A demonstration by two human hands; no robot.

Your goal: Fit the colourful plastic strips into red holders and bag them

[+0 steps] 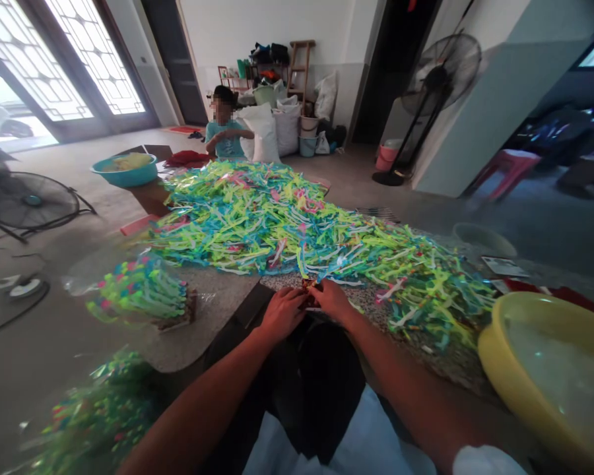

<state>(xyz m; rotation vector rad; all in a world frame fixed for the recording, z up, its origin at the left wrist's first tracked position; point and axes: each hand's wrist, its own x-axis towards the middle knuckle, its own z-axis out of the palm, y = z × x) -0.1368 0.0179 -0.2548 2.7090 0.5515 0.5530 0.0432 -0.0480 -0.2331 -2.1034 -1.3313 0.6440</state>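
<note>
- Placement of left hand (283, 311) and right hand (332, 300): close together at the near table edge, fingers bent inward.
- Small red-and-gold piece (307, 285): between the fingertips of both hands, mostly covered; whether either hand is clamped on it, cannot tell.
- Heap of strips (257, 211): just beyond both hands, spread widely to either side over the speckled table (228, 290); green, blue, white and pink strips, tangled.
- Bundle of strips (143, 290): left of the left hand, on the table, strips lying side by side, clear film about it.
- Bagged pile (99, 409): lower and farther left of the left hand, below table level; same colours, blurred.
- Yellow basin (499, 343): well to the right of the right hand, pale translucent contents.
- Turquoise basin (129, 173): beyond the left hand, far left side, yellow material inside.
- Person (228, 135) in a turquoise shirt: beyond the heap, forearms raised at chest height.
</note>
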